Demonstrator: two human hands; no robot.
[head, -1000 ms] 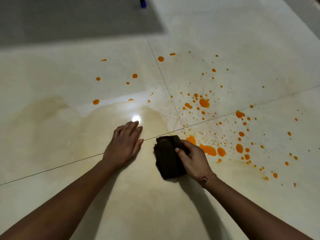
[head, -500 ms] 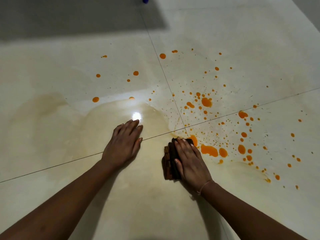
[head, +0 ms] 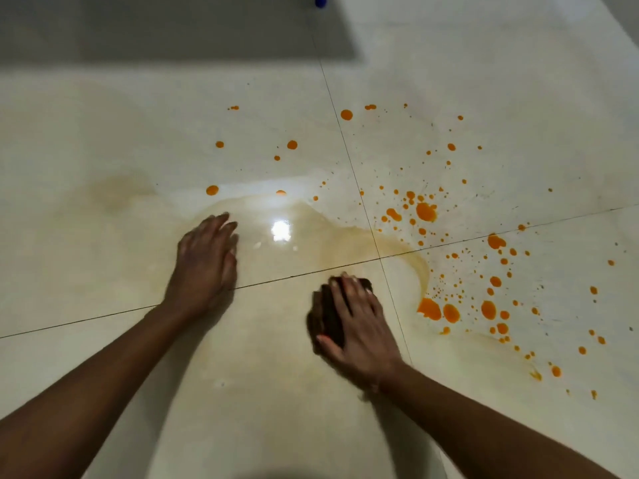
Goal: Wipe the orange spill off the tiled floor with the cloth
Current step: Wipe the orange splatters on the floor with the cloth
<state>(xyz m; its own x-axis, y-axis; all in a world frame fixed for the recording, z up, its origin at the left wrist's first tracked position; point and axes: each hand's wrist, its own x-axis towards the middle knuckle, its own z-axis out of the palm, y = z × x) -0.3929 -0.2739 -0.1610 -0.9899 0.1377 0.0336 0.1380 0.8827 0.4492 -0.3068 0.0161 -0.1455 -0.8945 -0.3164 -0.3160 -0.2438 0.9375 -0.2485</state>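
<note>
A: Glossy cream floor (head: 484, 63), big square tiles, 4 meeting at thin dark grout lines. Grey shadowed patch at the far left, a blue thing (head: 320, 0) cut off at the top edge.

B: And the spill (head: 428, 308)?

A: Bright orange, in round beads and 2 fat blobs, scattered mostly over the right-hand tiles, some drops up the middle. Pale tan smear film across the centre and left, wet-looking under a glare spot.

B: Cloth (head: 330, 318)?

A: Dark brown, bunched into a thick wad, flat on the floor just left of the vertical grout line. Long axis roughly away from the body.

B: Right hand (head: 359, 326)?

A: Palm down on the cloth, fingers spread and pressing rather than pinching; thumb wrapped round the near left edge.

B: Left hand (head: 205, 261)?

A: Flat on the floor, fingers together, holding nothing, seemingly bracing. Well apart from the cloth.

B: Which way next?

A: Probably rightward. Fat blobs lie to the right of the cloth, near but not touching, with the densest speckle beyond. Right hand clearly nearer. Likely a sideways push, broad side leading. Risk: smearing thin film instead of lifting, given the slick glaze.
</note>
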